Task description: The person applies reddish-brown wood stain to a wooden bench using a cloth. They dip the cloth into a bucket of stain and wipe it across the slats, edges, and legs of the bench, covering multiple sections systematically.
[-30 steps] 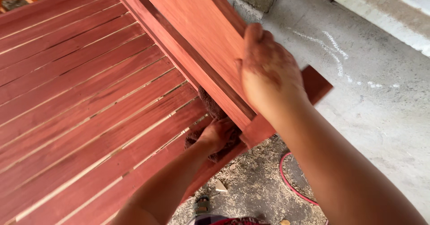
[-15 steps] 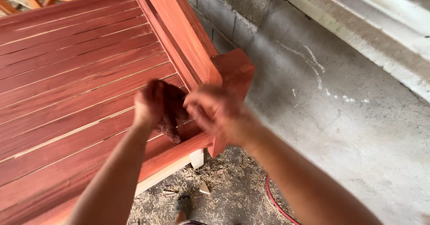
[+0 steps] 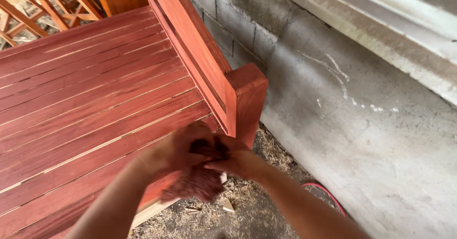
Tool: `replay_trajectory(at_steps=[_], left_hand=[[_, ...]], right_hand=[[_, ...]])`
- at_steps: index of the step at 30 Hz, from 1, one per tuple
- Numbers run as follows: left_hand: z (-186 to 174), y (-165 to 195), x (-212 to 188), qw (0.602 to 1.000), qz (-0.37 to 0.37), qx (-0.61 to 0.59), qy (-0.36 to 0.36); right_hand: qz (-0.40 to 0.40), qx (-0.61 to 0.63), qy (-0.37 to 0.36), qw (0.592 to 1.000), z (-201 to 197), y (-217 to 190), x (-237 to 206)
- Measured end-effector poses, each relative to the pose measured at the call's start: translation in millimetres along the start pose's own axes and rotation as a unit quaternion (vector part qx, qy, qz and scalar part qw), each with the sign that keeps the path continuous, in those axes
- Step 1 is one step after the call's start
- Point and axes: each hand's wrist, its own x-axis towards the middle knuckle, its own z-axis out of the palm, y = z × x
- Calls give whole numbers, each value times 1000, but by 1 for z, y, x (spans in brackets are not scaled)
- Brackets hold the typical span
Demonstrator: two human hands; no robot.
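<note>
Both of my hands meet in front of the corner of a red-stained wooden slatted bench point(image 3: 95, 106). My left hand point(image 3: 178, 151) and my right hand point(image 3: 235, 160) both grip a stained reddish-brown rag point(image 3: 197, 182) that hangs below them, blurred by motion. The hands are just below the square corner post point(image 3: 247, 101) and the back rail point(image 3: 190, 44), and do not touch them.
A grey block and concrete wall point(image 3: 342, 106) runs along the right, close to the bench. Sawdust and wood scraps cover the ground point(image 3: 247, 205), with a red hose or ring point(image 3: 326, 194) near my right forearm. More wooden frames point(image 3: 38, 6) stand at the top left.
My right hand has come off the back rail and joined my left at the rag. The view has pulled back, so the corner post now stands above the hands.
</note>
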Motion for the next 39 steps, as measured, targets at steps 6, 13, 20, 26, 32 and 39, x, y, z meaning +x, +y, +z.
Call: replay_trajectory(at_steps=[6, 13, 20, 26, 32, 39], left_hand=[[71, -2, 22, 998, 13, 61, 16], [116, 5, 49, 931, 129, 185, 287], [128, -3, 47, 828, -90, 119, 540], [149, -11, 68, 777, -177, -211, 565], [191, -54, 77, 750, -251, -376, 483], [199, -69, 65, 681, -274, -436, 521]], right_hand=[[130, 154, 24, 979, -29, 53, -52], [255, 401, 167, 864, -90, 83, -71], [61, 503, 143, 850, -179, 38, -18], [-161, 369, 103, 910, -137, 9, 46], [-108, 142, 264, 948, -79, 78, 31], [171, 460, 173, 854, -49, 159, 8]])
